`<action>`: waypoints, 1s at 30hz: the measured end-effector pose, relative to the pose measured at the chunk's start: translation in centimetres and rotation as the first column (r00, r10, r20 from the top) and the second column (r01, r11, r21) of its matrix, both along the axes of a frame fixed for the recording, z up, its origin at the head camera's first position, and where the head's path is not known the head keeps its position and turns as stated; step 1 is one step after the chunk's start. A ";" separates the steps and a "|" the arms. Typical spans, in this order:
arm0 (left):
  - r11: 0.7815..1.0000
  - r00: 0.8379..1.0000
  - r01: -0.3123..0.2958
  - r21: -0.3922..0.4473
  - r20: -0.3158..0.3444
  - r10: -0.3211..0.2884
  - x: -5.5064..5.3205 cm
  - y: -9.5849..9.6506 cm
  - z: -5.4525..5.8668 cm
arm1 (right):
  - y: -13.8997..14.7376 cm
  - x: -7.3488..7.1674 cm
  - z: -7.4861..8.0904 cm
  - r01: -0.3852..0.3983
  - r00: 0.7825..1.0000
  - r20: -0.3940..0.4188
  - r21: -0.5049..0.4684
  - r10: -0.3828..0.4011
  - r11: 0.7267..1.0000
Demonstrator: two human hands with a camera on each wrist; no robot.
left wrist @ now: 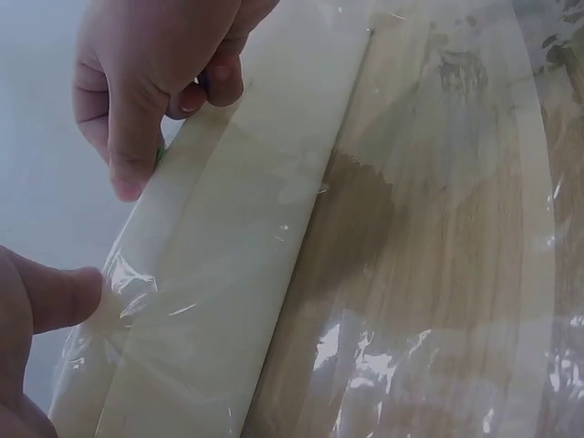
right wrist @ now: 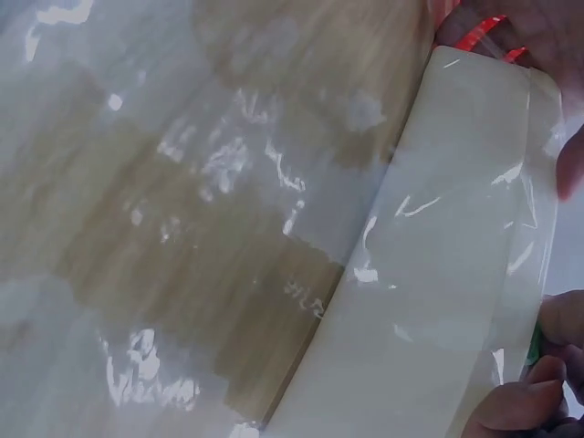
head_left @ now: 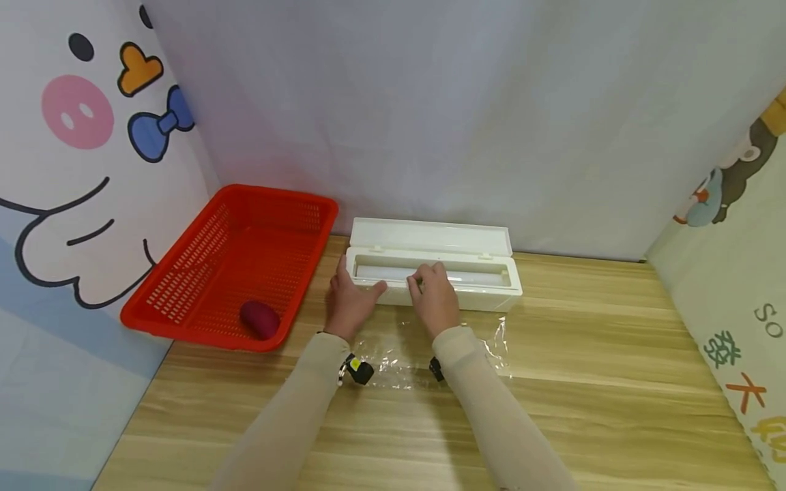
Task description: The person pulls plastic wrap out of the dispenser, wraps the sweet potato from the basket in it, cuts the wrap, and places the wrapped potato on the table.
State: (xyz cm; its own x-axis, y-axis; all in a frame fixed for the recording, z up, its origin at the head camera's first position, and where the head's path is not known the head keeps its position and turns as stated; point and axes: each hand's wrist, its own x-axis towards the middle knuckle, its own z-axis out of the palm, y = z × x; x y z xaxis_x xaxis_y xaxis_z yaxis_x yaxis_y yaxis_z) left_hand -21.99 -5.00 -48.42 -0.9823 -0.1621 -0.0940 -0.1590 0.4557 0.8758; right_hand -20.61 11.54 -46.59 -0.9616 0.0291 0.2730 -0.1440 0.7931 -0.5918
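Note:
A white cling film dispenser (head_left: 485,300) stands at the back of the table, its lid (head_left: 430,235) raised and a film roll (head_left: 475,278) inside. Clear cling film (head_left: 393,361) runs over the front wall and spreads on the table below both forearms. My left hand (head_left: 353,303) holds the dispenser's left end, fingers at the side and thumb on the front top edge over the film. Near the middle of that edge, my right hand (head_left: 437,300) pinches a small green slide cutter (right wrist: 535,345), mostly hidden by the fingers.
To the left stands a red plastic basket (head_left: 325,239) with a dark red oval object (head_left: 260,319) in its near corner. A pale curtain (head_left: 430,123) hangs right behind the dispenser. Printed cloth (head_left: 737,273) borders the table on the right.

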 end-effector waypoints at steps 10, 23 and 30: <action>1.000 1.000 -0.026 -0.001 0.010 0.026 -0.1 0.0 -0.2 | -0.2 0.1 0.1 0.002 1.000 -0.021 0.002 -0.002 1.000; 1.000 1.000 -0.015 0.003 0.013 0.015 -0.2 0.0 -0.4 | -0.2 0.3 -0.1 0.048 0.993 -0.111 0.106 -0.036 0.993; 1.000 1.000 -0.014 -0.021 -0.001 0.014 -0.2 -0.2 -0.4 | -0.2 0.3 -0.1 0.053 0.989 -0.141 0.128 -0.035 0.990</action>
State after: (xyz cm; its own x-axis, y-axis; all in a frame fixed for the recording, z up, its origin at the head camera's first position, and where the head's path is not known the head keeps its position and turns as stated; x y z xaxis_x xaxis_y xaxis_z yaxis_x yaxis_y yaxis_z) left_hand -22.20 -5.21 -48.82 -0.9800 -0.1777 -0.0898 -0.1649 0.4716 0.8663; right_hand -20.33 11.31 -46.70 -0.9128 0.0259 0.4076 -0.1804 0.8697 -0.4594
